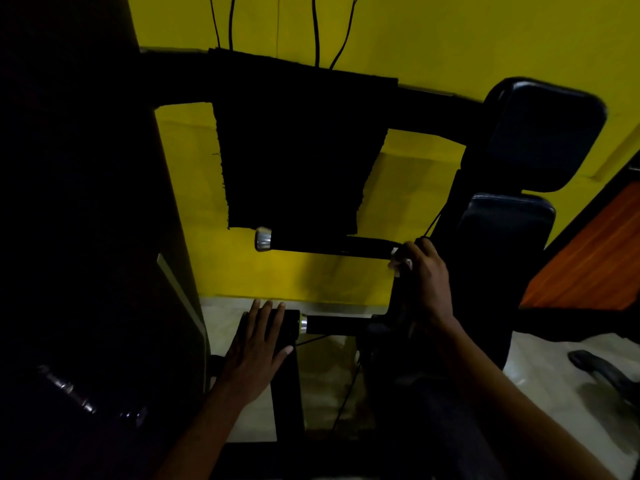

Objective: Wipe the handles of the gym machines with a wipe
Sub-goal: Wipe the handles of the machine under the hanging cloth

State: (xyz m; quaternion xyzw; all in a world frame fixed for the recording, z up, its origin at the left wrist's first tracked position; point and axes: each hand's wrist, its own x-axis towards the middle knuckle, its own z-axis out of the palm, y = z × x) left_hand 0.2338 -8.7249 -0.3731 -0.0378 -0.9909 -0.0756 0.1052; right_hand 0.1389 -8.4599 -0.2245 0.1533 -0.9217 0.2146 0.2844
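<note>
Yellow wall (415,36), dim gym corner, black machine frame in front. Upper handle (329,244): dark grip, chrome end cap, horizontal. Right hand (424,271): fingers curled at the handle's inner end, pinching a pale wipe (398,263) against it. Left hand (258,344): flat, fingers straight, resting on the lower handle (311,323), holding nothing. Step judged: wiping the upper grip; next move calls for sliding the wipe along toward the cap. Wipe mostly hidden by fingers; machine detail lost in shadow; black pads (540,133) at right.
</note>
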